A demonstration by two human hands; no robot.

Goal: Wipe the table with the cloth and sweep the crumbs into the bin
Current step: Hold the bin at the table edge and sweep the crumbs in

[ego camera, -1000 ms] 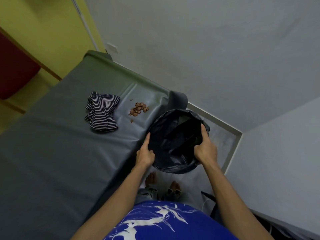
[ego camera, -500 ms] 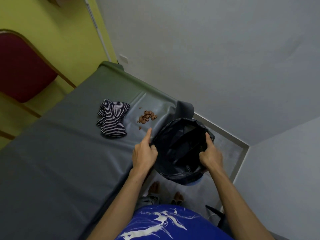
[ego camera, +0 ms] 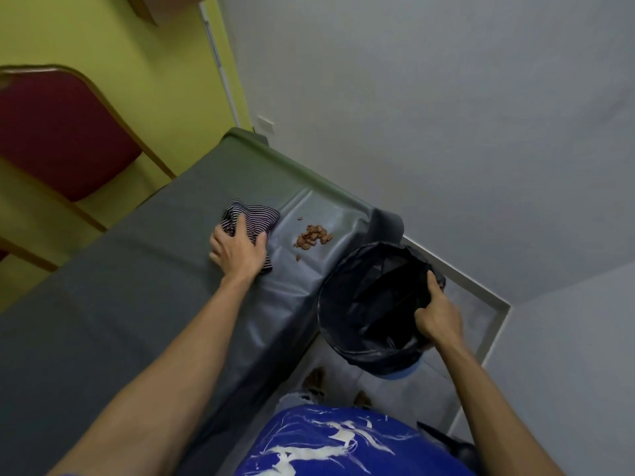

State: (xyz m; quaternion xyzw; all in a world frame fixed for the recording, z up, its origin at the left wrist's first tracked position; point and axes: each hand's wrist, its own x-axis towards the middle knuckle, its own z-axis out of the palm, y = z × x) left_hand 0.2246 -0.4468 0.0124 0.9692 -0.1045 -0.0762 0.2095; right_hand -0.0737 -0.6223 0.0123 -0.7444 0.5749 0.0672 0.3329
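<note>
Left hand (ego camera: 238,250) grasping the striped cloth (ego camera: 252,218), right hand (ego camera: 438,314) gripping the bin (ego camera: 347,324) rim, she should drag the crumbs (ego camera: 312,237) in 1 firm sweep binward.

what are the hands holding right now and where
The right hand grips the bin by its bag-lined rim. The left hand lies on the striped cloth, not clearly gripping it.

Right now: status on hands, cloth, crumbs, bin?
Left hand on striped cloth, grip closing. Right hand holds bin rim at table edge. Crumbs unswept; path clear.
</note>
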